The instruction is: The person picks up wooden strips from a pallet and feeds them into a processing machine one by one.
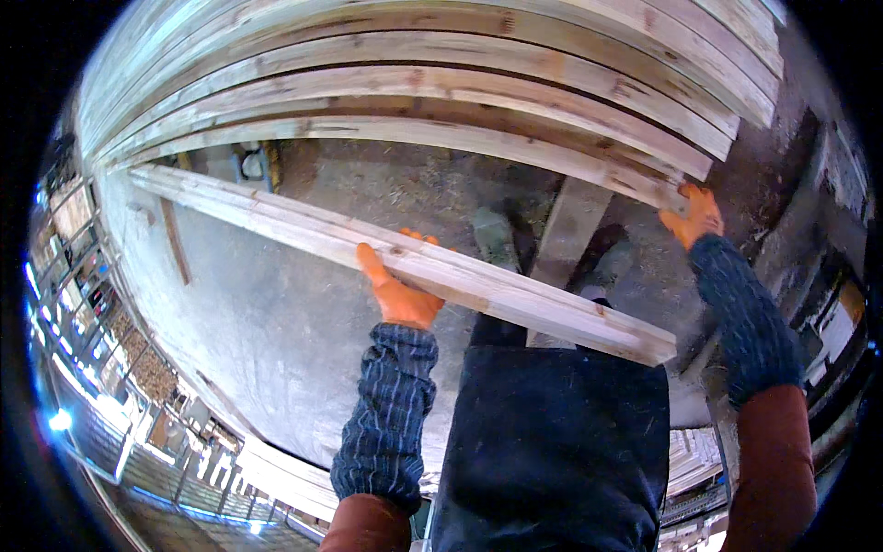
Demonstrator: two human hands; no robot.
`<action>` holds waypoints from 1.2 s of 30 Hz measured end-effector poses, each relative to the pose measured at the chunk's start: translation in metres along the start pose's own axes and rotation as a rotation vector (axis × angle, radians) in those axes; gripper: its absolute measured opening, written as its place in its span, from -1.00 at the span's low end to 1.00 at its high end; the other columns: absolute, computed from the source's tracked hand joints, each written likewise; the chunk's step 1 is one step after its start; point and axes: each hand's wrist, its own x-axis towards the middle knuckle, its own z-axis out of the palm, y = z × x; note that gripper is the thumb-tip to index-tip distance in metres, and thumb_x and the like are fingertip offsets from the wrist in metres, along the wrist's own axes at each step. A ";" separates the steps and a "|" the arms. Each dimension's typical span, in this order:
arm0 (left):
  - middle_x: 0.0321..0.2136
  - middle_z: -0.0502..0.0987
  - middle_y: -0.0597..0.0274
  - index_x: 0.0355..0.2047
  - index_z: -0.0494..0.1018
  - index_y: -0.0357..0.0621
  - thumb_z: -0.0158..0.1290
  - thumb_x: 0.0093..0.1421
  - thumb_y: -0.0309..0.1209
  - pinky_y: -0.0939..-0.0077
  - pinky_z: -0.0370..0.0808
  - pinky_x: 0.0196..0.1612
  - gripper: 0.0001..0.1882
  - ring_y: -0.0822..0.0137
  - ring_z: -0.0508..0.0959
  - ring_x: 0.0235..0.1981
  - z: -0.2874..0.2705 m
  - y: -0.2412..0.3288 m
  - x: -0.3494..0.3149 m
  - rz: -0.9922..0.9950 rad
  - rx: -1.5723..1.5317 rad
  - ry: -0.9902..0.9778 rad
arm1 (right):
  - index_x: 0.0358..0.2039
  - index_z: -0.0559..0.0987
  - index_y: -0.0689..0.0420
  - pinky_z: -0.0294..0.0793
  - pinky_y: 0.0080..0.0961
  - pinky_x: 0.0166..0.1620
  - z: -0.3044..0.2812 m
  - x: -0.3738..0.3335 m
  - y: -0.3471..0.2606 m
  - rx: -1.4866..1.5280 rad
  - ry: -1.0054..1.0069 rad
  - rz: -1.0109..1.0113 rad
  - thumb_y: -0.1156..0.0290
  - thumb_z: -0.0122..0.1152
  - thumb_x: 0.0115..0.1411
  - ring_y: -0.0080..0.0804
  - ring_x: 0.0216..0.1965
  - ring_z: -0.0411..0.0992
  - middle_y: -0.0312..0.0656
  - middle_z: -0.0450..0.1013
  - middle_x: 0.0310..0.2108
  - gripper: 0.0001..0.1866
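Concrete floor; right hand half behind plank stack

You have few of these in view, all out at the rim. At your far right, low beside your right sleeve, a small rectangular label or sign shows orange and white, leaning among dark clutter; its face is too blurred to make out. Higher on the same side, a pale panel carries dark marks, which may be a sign, though you cannot tell for sure. No packages or screens are clear enough for you to pick out.
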 end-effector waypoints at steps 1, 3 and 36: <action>-0.09 0.50 0.26 0.05 0.44 -0.03 -0.06 0.19 0.50 -0.29 0.44 0.13 -0.15 0.06 0.49 -0.01 0.001 0.001 -0.006 -0.004 -0.016 -0.008 | 0.17 0.49 0.11 0.47 -0.11 0.21 -0.004 -0.007 0.007 -0.078 0.072 -0.130 0.00 0.48 -0.06 0.12 0.10 0.48 0.16 0.48 0.08 -0.20; -0.10 0.51 0.25 0.07 0.44 -0.03 -0.05 0.19 0.49 -0.30 0.44 0.14 -0.15 0.06 0.49 -0.02 0.006 0.005 -0.010 -0.007 -0.058 -0.044 | 0.11 0.50 0.12 0.52 -0.13 0.15 -0.028 -0.028 0.006 0.157 0.009 -0.169 0.07 0.50 -0.06 0.13 0.06 0.52 0.10 0.53 0.02 -0.26; 0.05 0.51 -0.09 0.31 0.25 -0.11 -0.12 0.04 0.66 -0.11 0.53 0.15 0.17 -0.09 0.52 0.14 0.055 0.175 -0.271 -0.043 -0.629 -0.472 | 0.14 0.55 0.20 0.40 0.10 0.24 -0.513 -0.418 -0.156 0.000 0.184 -0.977 0.31 0.41 0.09 0.20 0.22 0.38 0.19 0.40 0.21 -0.42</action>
